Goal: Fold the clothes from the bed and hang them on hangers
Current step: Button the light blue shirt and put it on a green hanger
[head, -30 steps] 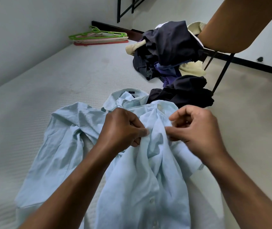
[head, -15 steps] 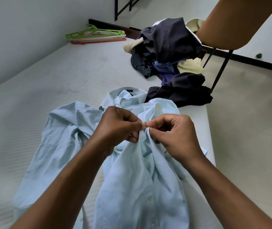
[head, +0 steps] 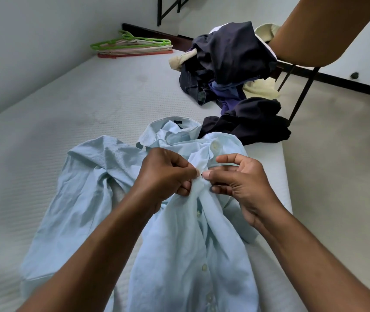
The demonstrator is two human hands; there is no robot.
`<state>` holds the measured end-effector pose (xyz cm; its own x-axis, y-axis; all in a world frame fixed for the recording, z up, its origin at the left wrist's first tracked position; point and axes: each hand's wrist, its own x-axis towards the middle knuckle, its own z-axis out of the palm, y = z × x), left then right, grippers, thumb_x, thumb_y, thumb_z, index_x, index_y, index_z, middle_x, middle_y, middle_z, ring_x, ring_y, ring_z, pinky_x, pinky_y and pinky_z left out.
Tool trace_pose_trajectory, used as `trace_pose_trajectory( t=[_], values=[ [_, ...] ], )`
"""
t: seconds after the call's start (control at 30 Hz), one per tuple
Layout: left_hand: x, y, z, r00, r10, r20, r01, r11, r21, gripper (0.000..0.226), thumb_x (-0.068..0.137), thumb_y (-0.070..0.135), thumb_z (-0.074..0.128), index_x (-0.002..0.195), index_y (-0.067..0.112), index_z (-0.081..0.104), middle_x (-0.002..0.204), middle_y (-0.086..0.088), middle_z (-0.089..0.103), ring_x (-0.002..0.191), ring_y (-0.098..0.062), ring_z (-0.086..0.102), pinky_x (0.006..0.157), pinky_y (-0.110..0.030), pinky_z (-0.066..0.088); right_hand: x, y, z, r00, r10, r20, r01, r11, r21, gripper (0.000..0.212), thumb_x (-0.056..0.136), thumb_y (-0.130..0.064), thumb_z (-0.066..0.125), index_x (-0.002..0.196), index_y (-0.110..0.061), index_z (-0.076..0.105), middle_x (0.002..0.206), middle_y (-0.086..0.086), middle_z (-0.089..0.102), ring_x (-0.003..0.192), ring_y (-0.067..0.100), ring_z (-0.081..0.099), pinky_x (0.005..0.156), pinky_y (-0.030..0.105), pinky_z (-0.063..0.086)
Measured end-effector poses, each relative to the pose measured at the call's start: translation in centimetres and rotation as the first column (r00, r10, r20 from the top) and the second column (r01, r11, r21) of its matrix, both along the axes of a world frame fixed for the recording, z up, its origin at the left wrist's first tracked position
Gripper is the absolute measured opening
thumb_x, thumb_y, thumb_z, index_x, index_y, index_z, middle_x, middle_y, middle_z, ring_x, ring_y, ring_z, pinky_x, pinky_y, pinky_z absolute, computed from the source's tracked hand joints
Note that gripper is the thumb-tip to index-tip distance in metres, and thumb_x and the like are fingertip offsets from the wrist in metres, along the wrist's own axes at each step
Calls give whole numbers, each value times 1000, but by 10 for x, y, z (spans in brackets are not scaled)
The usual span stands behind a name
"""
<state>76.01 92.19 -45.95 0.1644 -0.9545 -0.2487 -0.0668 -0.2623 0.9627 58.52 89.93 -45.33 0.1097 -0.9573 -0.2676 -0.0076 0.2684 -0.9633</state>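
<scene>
The light blue shirt (head: 179, 248) lies front-up on the white mattress (head: 67, 113), close to its right edge. Its collar points away from me, its hem is toward me, and one sleeve is spread out to my left. A row of pale buttons runs down the front. I hold the shirt at the button strip, a little below the collar. My left hand (head: 163, 176) is curled, with thumb and forefinger pinching the cloth. My right hand (head: 242, 188) meets it from the other side, its thumb and a lower finger nipping the same fold while the forefinger arches above it. The tips of the two hands almost touch, and the cloth bunches up between them.

Just past the collar, on the right side of the bed, is a heap of clothes (head: 231, 64): dark navy and black pieces, something purple and some cream cloth. At the far end, against the wall, lies a flat stack of plastic hangers (head: 132, 46), green on top with pink and red beneath. A brown chair seat (head: 325, 30) on thin black legs stands on the pale floor (head: 337, 188) to the right.
</scene>
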Motion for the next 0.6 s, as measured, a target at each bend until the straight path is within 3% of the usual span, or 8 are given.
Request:
trace_pose_trajectory(
  t=[0.17,0.33,0.6],
  values=[
    [-2,1,-2,1000,-8,-16,8,1000,1,8,81,1,82,78,-3,76,59,-16,66,54,-23,63,55,-28,56,-3,2,2,998,-30,-61,23,994,-103,35,76,6,85,100,-7,64,76,11,71,69,19,69,60,31,57],
    [-2,1,2,996,-48,-73,47,999,-9,9,84,-1,80,84,-8,75,60,-17,64,51,-18,59,51,-24,54,-1,5,-1,957,-43,-287,-36,964,-265,33,70,-2,93,87,-14,68,74,5,76,68,20,73,69,39,62],
    [2,0,1,997,-59,-49,58,998,-13,8,82,0,82,83,-5,76,61,-17,65,54,-20,62,55,-27,58,-1,6,0,976,-87,-202,26,957,-287,30,72,1,91,87,-14,70,78,8,78,78,24,77,73,40,64]
  ],
)
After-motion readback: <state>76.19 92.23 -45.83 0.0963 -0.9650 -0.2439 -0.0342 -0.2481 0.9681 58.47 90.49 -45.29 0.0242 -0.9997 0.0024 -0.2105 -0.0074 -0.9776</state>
